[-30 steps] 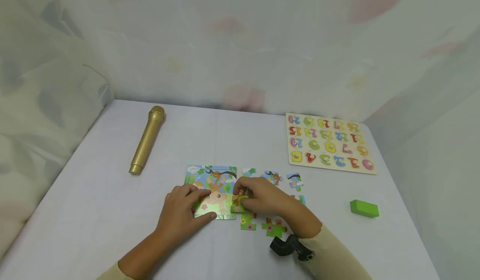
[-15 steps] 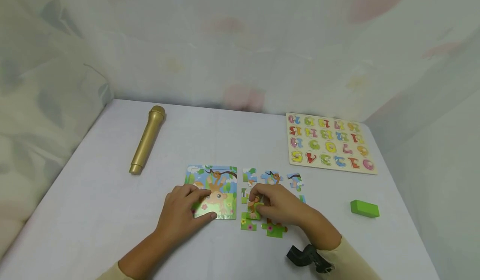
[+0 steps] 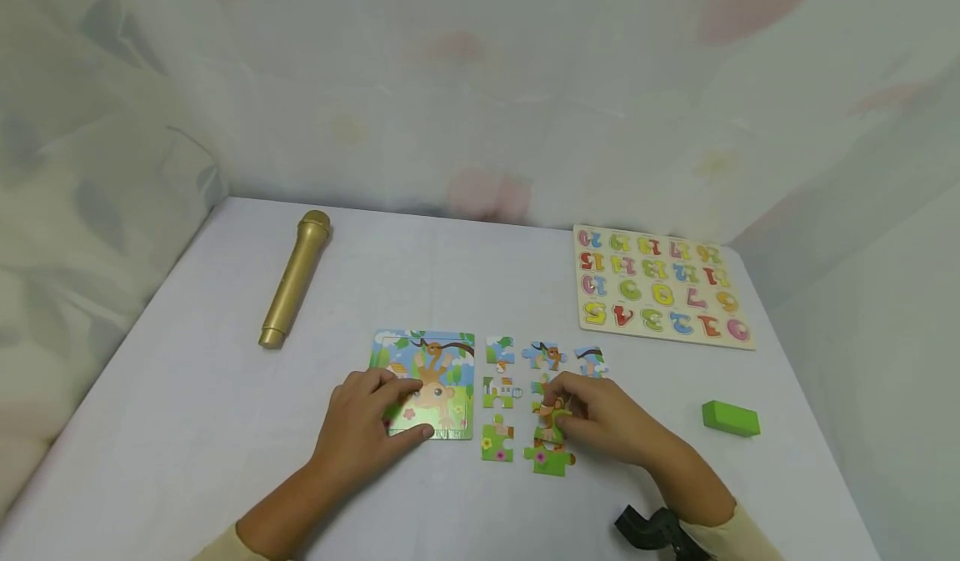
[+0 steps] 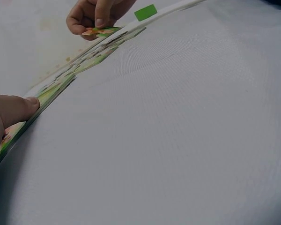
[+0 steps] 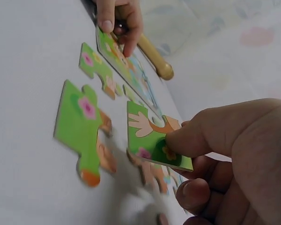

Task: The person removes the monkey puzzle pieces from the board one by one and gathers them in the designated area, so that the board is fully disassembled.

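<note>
My left hand (image 3: 360, 419) rests on a square puzzle board (image 3: 447, 365) printed with an upside-down monkey, its thumb near the lower edge. My right hand (image 3: 603, 415) pinches a green corner puzzle piece (image 5: 147, 129) between thumb and fingers. That piece shows part of a monkey's hand and flowers; it is tilted and raised above the loose pieces in the right wrist view. Around it on the table lie a green bottom piece (image 3: 550, 461), a flowered corner piece (image 3: 497, 444) and a house piece (image 3: 497, 392). My right hand partly hides some pieces beneath it.
More pieces lie in a row behind, among them a branch piece (image 3: 543, 354). A gold microphone (image 3: 295, 282) lies at the left. A number board (image 3: 660, 286) lies at the back right, with a green block (image 3: 731, 418) nearer on the right. Patterned cloth (image 3: 420, 86) surrounds the table.
My right hand has moved right from the board's right edge, carrying the puzzle piece over the loose pieces, uncovering the house and flowered corner pieces. My left hand has stayed still.
</note>
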The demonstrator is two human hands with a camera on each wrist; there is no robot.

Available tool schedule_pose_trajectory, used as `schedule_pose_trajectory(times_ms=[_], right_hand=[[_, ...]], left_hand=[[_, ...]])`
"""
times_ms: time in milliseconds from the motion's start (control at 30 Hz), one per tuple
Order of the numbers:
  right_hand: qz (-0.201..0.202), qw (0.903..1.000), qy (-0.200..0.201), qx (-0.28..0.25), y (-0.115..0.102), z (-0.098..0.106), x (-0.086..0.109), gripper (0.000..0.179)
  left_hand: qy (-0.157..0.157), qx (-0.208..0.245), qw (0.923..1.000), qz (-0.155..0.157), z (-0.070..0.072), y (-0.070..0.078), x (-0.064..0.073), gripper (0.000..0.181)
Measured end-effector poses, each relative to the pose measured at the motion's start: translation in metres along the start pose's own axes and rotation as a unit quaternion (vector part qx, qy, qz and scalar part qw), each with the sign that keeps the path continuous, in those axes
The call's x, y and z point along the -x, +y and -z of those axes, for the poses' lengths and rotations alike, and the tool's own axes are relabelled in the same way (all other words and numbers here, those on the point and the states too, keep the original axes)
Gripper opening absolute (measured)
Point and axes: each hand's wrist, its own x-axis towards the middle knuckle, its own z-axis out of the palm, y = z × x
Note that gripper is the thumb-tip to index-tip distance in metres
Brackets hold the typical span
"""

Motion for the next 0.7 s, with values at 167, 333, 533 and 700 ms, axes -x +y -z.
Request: schedule_pose_trajectory(times_ms=[167, 333, 533, 700], right_hand=[[-0.016, 0.9998, 0.004, 0.01, 0.006, 0.004, 0.014, 0.026], [-0.038, 0.9992, 0.006, 0.012, 0.016, 0.005, 0.03, 0.028], [-0.037, 0.999, 0.026, 0.003, 0.024, 0.008, 0.05, 0.03], [-0.047, 0.998, 0.026, -0.033, 0.029, 0.01, 0.063, 0.028]], left_hand=[[-0.002, 0.0, 1.0, 0.002, 0.0, 0.0, 0.0, 0.061], [-0.003, -0.004, 1.0, -0.001, 0.0, -0.001, 0.0, 0.061], [-0.001, -0.005, 1.0, -0.004, 0.001, -0.002, 0.0, 0.062], [-0.002, 0.003, 1.0, -0.001, 0.001, -0.001, 0.0, 0.062]])
